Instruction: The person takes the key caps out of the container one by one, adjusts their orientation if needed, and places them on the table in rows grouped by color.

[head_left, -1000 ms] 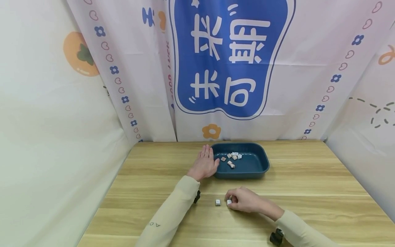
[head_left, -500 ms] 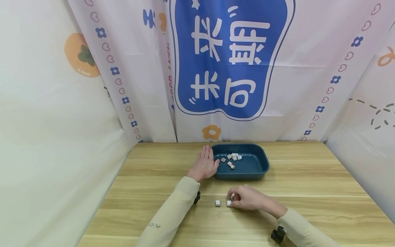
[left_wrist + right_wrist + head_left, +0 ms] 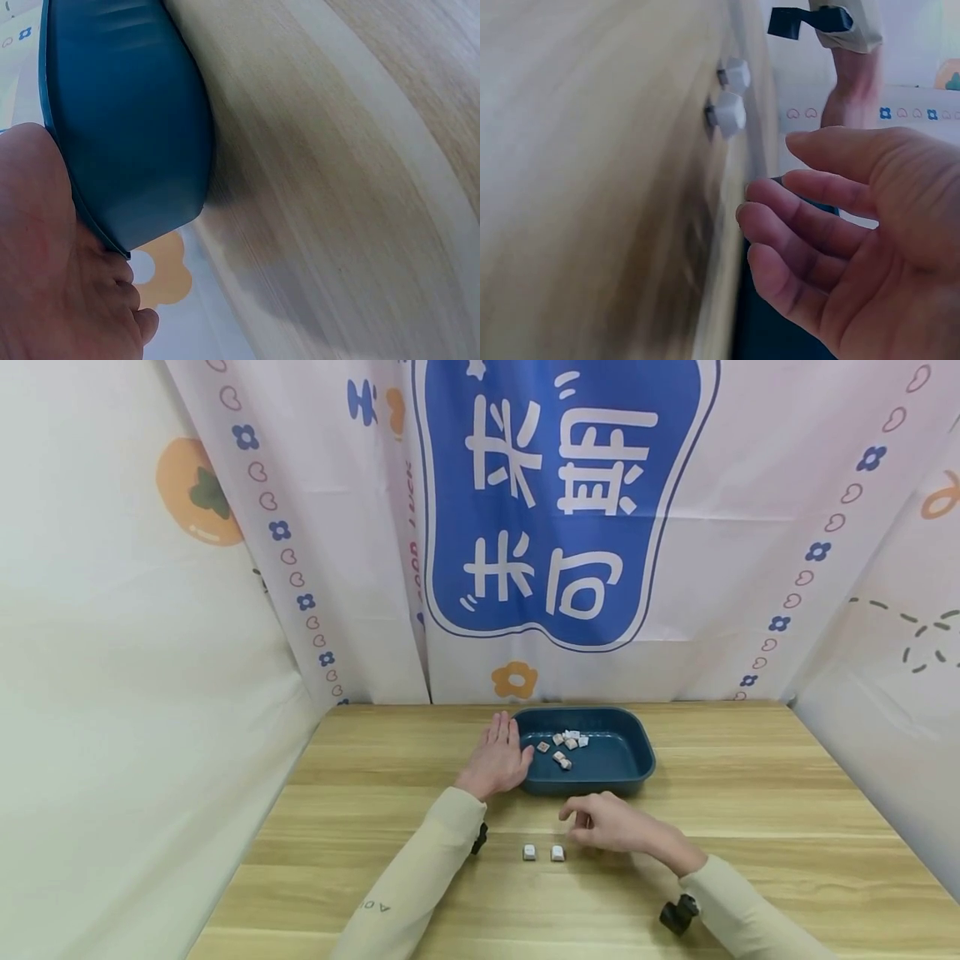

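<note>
Wood-grain table (image 3: 750, 793), printed cloth (image 3: 562, 527) behind; left hand (image 3: 495, 760) straight-fingered against tray (image 3: 615, 762); right hand (image 3: 611, 823) released (fingers loosely curled).

Left white block (image 3: 529, 852) and right white block (image 3: 557, 853): small, upright on the tabletop (image 3: 375, 777), side by side, apart; dark underparts visible from the right wrist. Beyond them, a dark teal tray (image 3: 585, 787), rounded corners, level, holds loose pale blocks (image 3: 572, 743), mostly toward its left half.
</note>
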{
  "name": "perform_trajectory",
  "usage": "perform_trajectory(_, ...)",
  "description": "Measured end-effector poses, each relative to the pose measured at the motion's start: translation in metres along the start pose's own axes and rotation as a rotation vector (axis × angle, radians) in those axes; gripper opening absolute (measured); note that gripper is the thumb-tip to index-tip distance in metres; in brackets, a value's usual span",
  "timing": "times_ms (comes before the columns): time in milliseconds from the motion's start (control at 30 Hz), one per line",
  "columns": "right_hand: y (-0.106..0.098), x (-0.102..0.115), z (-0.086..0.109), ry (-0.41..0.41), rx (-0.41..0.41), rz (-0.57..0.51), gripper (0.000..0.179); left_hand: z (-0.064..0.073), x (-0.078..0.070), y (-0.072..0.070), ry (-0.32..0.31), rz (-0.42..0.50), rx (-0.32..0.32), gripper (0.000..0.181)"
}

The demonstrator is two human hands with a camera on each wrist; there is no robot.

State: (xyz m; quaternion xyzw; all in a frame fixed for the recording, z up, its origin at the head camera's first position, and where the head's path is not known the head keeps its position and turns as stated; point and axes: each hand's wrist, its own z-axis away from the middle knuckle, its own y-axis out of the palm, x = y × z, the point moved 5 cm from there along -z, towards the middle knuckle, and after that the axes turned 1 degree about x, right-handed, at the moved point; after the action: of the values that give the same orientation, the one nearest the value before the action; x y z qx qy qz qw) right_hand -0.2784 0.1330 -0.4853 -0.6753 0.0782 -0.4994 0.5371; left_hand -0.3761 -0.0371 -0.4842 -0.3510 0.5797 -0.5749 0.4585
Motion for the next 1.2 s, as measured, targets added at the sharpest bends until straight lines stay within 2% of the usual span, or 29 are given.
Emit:
perform_trajectory(200, -0.012, 0.003, 0.0, -0.05, -0.089, 0.023, 0.027, 0.0, 0.0, 0.0, -0.01, 0.003, 0.015, 0.07)
perform_trajectory(533, -0.034, 0.0, -0.002, -0.061, -0.269, -0.02, 0.017, 0.0, -0.001, 0.0, -0.015, -0.01, 0.023, 0.07)
perform_trajectory(867, -0.051, -0.01, -0.008, -0.004, -0.37, -0.163, 0.014, 0.0, 0.0, 0.0, -0.008, -0.019, 0.022, 0.07)
perform_trajectory(1067, -0.055, -0.018, -0.013, 0.073, -0.41, -0.185, 0.012, 0.002, -0.001, 0.0, -0.001, -0.009, 0.013, 0.068)
perform_trajectory(1200, -0.056, -0.023, -0.016, 0.078, -0.428, -0.183, 0.011, 0.003, -0.002, -0.002, -0.005, -0.001, 0.011, 0.068)
